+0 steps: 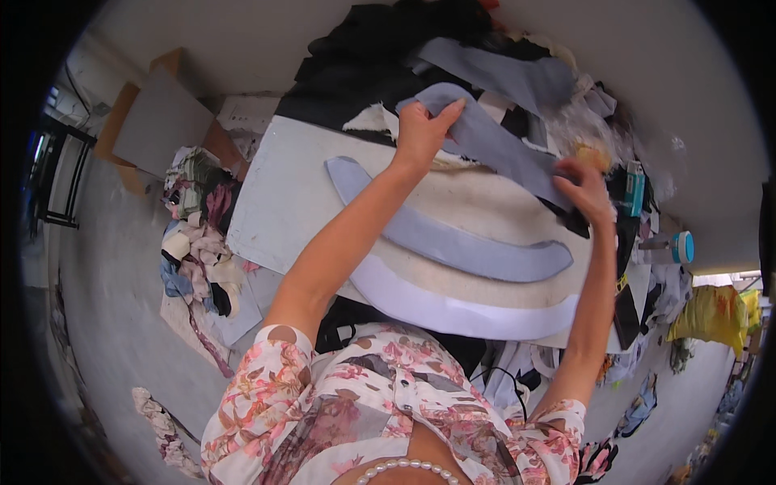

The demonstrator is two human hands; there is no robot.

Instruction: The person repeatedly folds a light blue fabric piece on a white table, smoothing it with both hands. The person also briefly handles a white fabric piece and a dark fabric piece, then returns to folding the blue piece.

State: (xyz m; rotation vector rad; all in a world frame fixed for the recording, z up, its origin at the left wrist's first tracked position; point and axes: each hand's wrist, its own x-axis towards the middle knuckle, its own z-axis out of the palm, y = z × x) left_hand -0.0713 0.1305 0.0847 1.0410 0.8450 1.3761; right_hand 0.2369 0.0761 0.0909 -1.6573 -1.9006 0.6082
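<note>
Blue-grey cloth (501, 149) spans the far edge of the white tabletop (279, 186), beyond the curved blue piece (453, 240). The left hand (419, 139) pinches the cloth's left end; blur hides whether the right hand (589, 195) grips the other. Straightening seems in hand; the next move calls for even, untwisted tension.

Held strip (509, 149), plain blue-grey; middle strip (453, 236), plain blue-grey; lower strip (453, 307), plain pale lilac; table (271, 190), off-white; cloth heap (347, 81), black; upper scrap (501, 69), blue-grey; shirt (384, 368), white with pink and grey floral print; necklace (404, 464), pearl white; tub (661, 247), white with blue lid (686, 247); packet (634, 194), teal and white; bag (711, 315), yellow with reddish marks; box (162, 113), brown and grey; scrap pile (198, 255), mixed green, maroon, pink, blue, cream and black; floor (113, 323), grey
</note>
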